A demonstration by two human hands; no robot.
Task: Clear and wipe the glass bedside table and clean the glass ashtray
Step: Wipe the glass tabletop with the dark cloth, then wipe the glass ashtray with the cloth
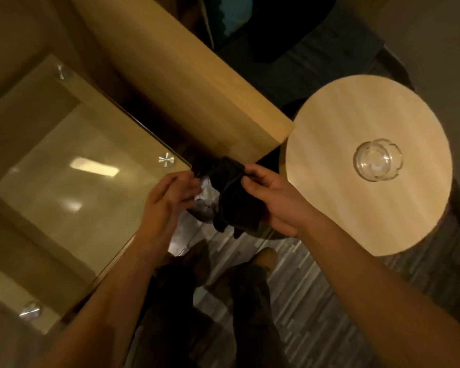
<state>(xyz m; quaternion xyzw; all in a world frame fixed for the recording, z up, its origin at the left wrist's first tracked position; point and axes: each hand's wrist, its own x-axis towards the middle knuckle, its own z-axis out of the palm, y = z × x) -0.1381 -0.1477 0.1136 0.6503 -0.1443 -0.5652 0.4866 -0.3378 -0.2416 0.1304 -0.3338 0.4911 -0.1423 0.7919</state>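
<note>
A dark cloth (234, 200) hangs between my two hands in the middle of the view, just off the corner of the glass bedside table (72, 166). My left hand (170, 197) pinches its left top edge and my right hand (271, 197) pinches its right top edge. The glass top on the left shows light reflections and round metal fittings (166, 159). A clear glass ashtray (377, 163) stands on the round wooden table (356, 203) at the right, apart from both hands. Something pale and crumpled (206, 193) shows behind the cloth; I cannot tell what it is.
A long wooden panel (191, 83) runs diagonally from the top toward the round table. Striped carpet (303, 288) covers the floor below, where my legs and a tan shoe (266, 257) show. Dark items lie at the top centre.
</note>
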